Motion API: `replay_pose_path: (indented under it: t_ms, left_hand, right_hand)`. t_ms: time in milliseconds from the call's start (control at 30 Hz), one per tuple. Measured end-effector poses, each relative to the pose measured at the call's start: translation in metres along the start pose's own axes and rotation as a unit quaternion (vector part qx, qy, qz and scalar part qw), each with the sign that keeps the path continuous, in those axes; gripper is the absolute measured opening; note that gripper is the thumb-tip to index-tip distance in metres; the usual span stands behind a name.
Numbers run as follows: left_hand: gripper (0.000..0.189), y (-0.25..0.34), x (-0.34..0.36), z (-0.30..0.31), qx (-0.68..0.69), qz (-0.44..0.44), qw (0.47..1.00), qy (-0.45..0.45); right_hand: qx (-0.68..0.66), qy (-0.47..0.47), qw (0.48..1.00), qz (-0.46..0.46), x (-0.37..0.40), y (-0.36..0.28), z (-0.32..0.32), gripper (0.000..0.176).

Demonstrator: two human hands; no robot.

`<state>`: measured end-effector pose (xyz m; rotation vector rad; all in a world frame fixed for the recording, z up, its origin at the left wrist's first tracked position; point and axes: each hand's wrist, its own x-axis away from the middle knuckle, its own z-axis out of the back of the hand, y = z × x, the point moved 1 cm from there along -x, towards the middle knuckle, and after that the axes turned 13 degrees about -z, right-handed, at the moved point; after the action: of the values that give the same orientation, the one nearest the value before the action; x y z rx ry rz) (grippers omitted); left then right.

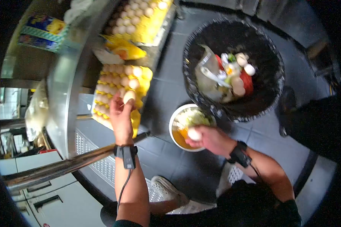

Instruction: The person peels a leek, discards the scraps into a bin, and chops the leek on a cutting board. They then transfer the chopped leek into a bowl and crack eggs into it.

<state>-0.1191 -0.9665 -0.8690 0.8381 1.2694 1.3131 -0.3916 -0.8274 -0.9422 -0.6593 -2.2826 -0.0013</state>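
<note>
My left hand (122, 113) reaches over the yellow egg tray (144, 77), its fingers closed round a light brown egg (129, 96). Rows of eggs fill much of that tray. A pale egg (194, 134) is in the fingers of my right hand (212, 140), over the near right rim of a white bowl (173, 133). Inside the bowl lie orange-yellow liquid egg (181, 140) and chopped pale green pieces (191, 116). Whether the right hand's egg is cracked cannot be made out.
A black-lined bin (195, 89) holding eggshells and scraps stands beyond the bowl. Another egg tray (155, 28) is at the back of the shelf. A metal bar (91, 157) crosses at lower left. A person's dark-clothed leg (310, 121) is at right.
</note>
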Motion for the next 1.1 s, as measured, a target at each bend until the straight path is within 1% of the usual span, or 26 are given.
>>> replay_pose_path:
  t_ms: [33, 67, 100, 133, 167, 200, 233, 267, 333, 367, 400, 433, 467, 500, 533, 600, 667, 733, 800, 833, 867, 933, 967, 1033, 1067, 1100]
  left_hand:
    - [0.045, 0.013, 0.02, -0.008, 0.014, 0.011, 1.0, -0.008]
    - [0.048, 0.025, 0.037, -0.019, 0.032, 0.017, 0.999, -0.013]
    - [0.047, 0.032, 0.058, -0.026, 0.028, -0.011, 0.999, -0.025]
    - [0.057, 0.029, 0.076, -0.03, -0.006, -0.019, 0.999, -0.031]
    - [0.056, 0.032, 0.097, -0.038, -0.047, -0.064, 0.996, -0.032]
    - [0.055, 0.036, 0.116, -0.049, -0.088, -0.109, 0.99, -0.032]
    - [0.054, 0.03, 0.13, -0.061, -0.155, -0.16, 0.973, -0.067]
    - [0.053, 0.022, 0.143, -0.071, -0.222, -0.209, 0.947, -0.099]
    - [0.05, 0.012, 0.155, -0.088, -0.148, -0.102, 0.968, -0.173]
    - [0.049, 0.006, 0.156, -0.089, -0.018, -0.031, 0.993, -0.115]
    - [0.046, 0.006, 0.154, -0.085, 0.011, 0.003, 0.996, -0.083]
    - [0.044, 0.009, 0.15, -0.084, 0.117, 0.079, 0.989, -0.05]
    - [0.042, 0.01, 0.146, -0.082, 0.219, 0.155, 0.963, -0.014]
    - [0.042, 0.004, 0.142, -0.079, 0.278, 0.19, 0.942, 0.0]
    - [0.042, -0.001, 0.139, -0.072, 0.278, 0.186, 0.943, 0.001]
    - [0.044, -0.01, 0.134, -0.064, 0.449, 0.25, 0.857, -0.048]
    - [0.044, -0.005, 0.132, -0.065, 0.444, 0.27, 0.853, -0.052]
    - [0.045, -0.01, 0.133, -0.067, 0.339, 0.263, 0.894, -0.126]
    - [0.044, -0.011, 0.137, -0.069, 0.33, 0.275, 0.893, -0.136]
    - [0.044, -0.012, 0.139, -0.071, 0.294, 0.259, 0.906, -0.158]
    - [0.045, -0.014, 0.141, -0.072, 0.258, 0.241, 0.918, -0.179]
    - [0.044, -0.01, 0.143, -0.076, 0.237, 0.219, 0.927, -0.19]
    - [0.039, -0.007, 0.145, -0.078, 0.204, 0.214, 0.932, -0.212]
    - [0.033, -0.005, 0.145, -0.08, 0.163, 0.203, 0.936, -0.235]
    - [0.033, -0.004, 0.146, -0.081, 0.163, 0.205, 0.936, -0.237]
    - [0.032, -0.002, 0.147, -0.082, 0.153, 0.208, 0.937, -0.236]
  right_hand:
    - [0.02, -0.014, 0.999, 0.027, -0.004, -0.001, 0.007, 0.035]
    - [-0.011, -0.005, 0.998, 0.068, -0.003, -0.001, 0.007, 0.034]
    - [0.079, 0.0, 0.987, 0.139, -0.016, 0.004, 0.026, 0.036]
    - [0.168, 0.001, 0.964, 0.206, -0.028, 0.01, 0.042, 0.038]
    - [0.167, 0.006, 0.964, 0.206, -0.027, 0.009, 0.042, 0.038]
    - [0.182, 0.002, 0.955, 0.234, -0.027, 0.007, 0.037, 0.04]
    - [0.198, -0.003, 0.944, 0.262, -0.027, 0.005, 0.033, 0.042]
    - [0.199, -0.003, 0.945, 0.261, -0.026, 0.004, 0.031, 0.042]
    - [0.305, 0.066, 0.911, 0.271, -0.025, 0.002, 0.027, 0.044]
    - [0.297, 0.067, 0.911, 0.28, -0.028, 0.003, 0.028, 0.044]
    - [0.298, 0.069, 0.909, 0.282, -0.026, 0.002, 0.033, 0.044]
    - [0.28, 0.046, 0.921, 0.266, -0.021, 0.0, 0.033, 0.044]
    - [0.261, 0.02, 0.933, 0.247, -0.017, 0.0, 0.033, 0.044]
    - [0.262, 0.019, 0.933, 0.248, -0.017, 0.002, 0.037, 0.044]
    - [0.271, 0.032, 0.932, 0.239, -0.02, 0.001, 0.041, 0.043]
    - [0.278, 0.043, 0.931, 0.234, -0.016, -0.006, 0.035, 0.042]
    - [0.129, 0.015, 0.99, 0.054, 0.009, -0.022, 0.01, 0.035]
    - [0.167, 0.018, 0.983, 0.071, 0.009, -0.024, 0.006, 0.036]
    - [0.23, 0.064, 0.968, 0.074, 0.005, -0.023, 0.008, 0.036]
    - [0.266, 0.049, 0.953, 0.134, 0.0, -0.02, 0.012, 0.043]
    - [0.265, 0.05, 0.954, 0.134, -0.002, -0.019, 0.015, 0.043]
    - [0.406, 0.079, 0.876, 0.247, -0.002, -0.024, 0.012, 0.045]
    - [0.405, 0.079, 0.877, 0.247, 0.0, -0.026, 0.012, 0.045]
    - [0.508, 0.148, 0.813, 0.243, 0.01, -0.032, 0.004, 0.044]
    - [0.506, 0.15, 0.814, 0.242, 0.01, -0.031, 0.004, 0.044]
    - [0.544, 0.168, 0.776, 0.271, 0.009, -0.03, 0.004, 0.042]
